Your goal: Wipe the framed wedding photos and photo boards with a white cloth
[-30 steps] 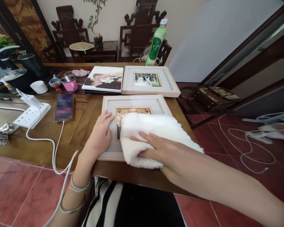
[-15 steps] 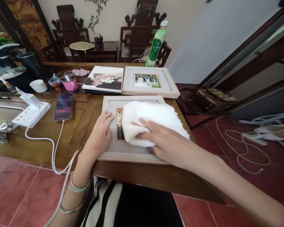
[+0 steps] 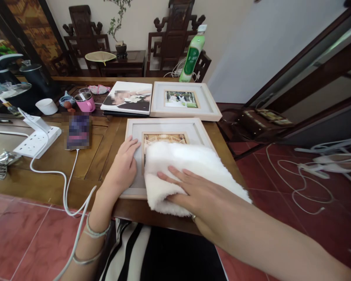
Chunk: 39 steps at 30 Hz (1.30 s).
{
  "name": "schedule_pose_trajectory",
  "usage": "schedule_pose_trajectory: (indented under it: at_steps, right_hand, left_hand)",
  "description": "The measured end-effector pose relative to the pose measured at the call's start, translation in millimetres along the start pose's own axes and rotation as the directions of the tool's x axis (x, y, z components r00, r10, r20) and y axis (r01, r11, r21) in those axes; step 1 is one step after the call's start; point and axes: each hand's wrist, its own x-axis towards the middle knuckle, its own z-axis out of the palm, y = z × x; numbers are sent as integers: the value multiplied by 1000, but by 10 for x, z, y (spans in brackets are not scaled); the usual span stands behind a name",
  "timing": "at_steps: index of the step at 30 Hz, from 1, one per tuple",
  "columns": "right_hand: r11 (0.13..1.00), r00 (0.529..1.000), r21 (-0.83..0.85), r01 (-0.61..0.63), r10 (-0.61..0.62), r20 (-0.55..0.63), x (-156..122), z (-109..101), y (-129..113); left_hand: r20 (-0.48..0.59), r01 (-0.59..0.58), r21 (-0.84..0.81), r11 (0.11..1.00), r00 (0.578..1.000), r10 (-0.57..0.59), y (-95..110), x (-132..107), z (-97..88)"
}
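A light wooden picture frame (image 3: 163, 123) lies flat at the table's front edge, with a photo (image 3: 165, 137) behind its pale mat. My left hand (image 3: 123, 168) holds the frame's left side, fingertips over the rim. Under my right hand (image 3: 200, 195) is a folded white fluffy cloth (image 3: 178, 156). The fingers press flat on top of it and the thumb is tucked into its fold. The cloth hides the lower right of the frame and most of the photo, and hangs past the front rim.
Behind lie a second framed photo (image 3: 185, 113) and a white photo panel (image 3: 128, 101). A green bottle (image 3: 191, 58) stands at the back. Leftward are a phone (image 3: 78, 132) on a cable, a power strip (image 3: 36, 142), a pink mug (image 3: 84, 103) and a white cup (image 3: 46, 106).
My right hand has moved the cloth toward me and over the frame's front edge. The photo's upper part now shows. My left hand stays on the frame's left side.
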Motion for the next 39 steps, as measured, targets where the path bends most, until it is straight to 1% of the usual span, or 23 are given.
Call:
schedule_pose_trajectory:
  at_steps: [2, 4, 6, 9, 12, 14, 16, 18, 20, 22, 25, 27, 29, 32, 34, 36, 38, 39]
  right_hand:
    - [1000, 1000, -19, -22, 22, 7, 46, -43, 40]
    - [998, 999, -48, -51, 51, -8, 109, -82, 138]
    - [992, 996, -96, -83, 79, -48, 171, -99, 291]
    - [969, 982, -182, -165, 143, -126, 254, -90, 544]
    - [947, 968, -242, -212, 169, -185, 329, -83, 668]
    - [945, 971, -259, -198, 154, -181, 354, -93, 623]
    - [953, 980, -249, -171, 139, -143, 328, -112, 493]
    - [966, 990, -221, -132, 116, -83, 233, -126, 321]
    - [979, 996, -185, -81, 75, -42, 79, -122, 155]
    - [989, 998, -143, -38, 30, -55, -98, -99, 21]
    - [998, 998, -55, 36, -38, -44, -305, -55, -117]
    - [998, 998, 11, 55, -54, -36, -369, -38, -171]
    - [998, 998, 55, 33, -30, -58, -378, -35, -176]
    - [998, 995, 42, -44, 47, -87, -328, -52, -39]
    - [990, 983, -37, -133, 127, -132, -263, -75, 150]
    - [963, 962, -136, -233, 209, -175, -173, -109, 377]
    - [927, 941, -221, -304, 256, -221, -66, -146, 591]
    - [912, 933, -255, -322, 260, -248, -13, -158, 678]
  left_hand:
    - [-2, 0, -2, 1000, 1000, 0, -3, -2, 1]
    - [-4, 0, -5, 1000, 1000, 0, -7, -5, 0]
    - [-5, 3, -3, 1000, 1000, -3, -6, -10, -3]
    - [-5, 16, -3, 1000, 1000, -16, 4, -18, -13]
    - [-4, 21, -10, 1000, 1000, -21, 12, -21, -22]
    - [-2, 20, -9, 1000, 1000, -20, 10, -21, -24]
    - [5, 18, -5, 1000, 1000, -18, 3, -18, -23]
    - [8, 13, -1, 1000, 1000, -13, -5, -17, -19]
    - [9, 6, 0, 1000, 1000, -6, -10, -15, -15]
    - [8, 3, 2, 1000, 1000, -3, -10, -14, -12]
    - [4, 3, 6, 1000, 1000, -3, -5, -8, -11]
    - [3, 3, 9, 1000, 1000, -3, -2, -3, -12]
    - [2, 4, 13, 1000, 1000, -4, 2, 0, -13]
    - [0, 15, 8, 1000, 1000, -15, 11, -5, -15]
    - [-3, 19, 0, 1000, 1000, -19, 17, -13, -15]
    - [-8, 22, -7, 1000, 1000, -22, 20, -20, -14]
    - [-13, 25, -12, 1000, 1000, -25, 20, -24, -12]
    - [-15, 26, -14, 1000, 1000, -26, 18, -24, -10]
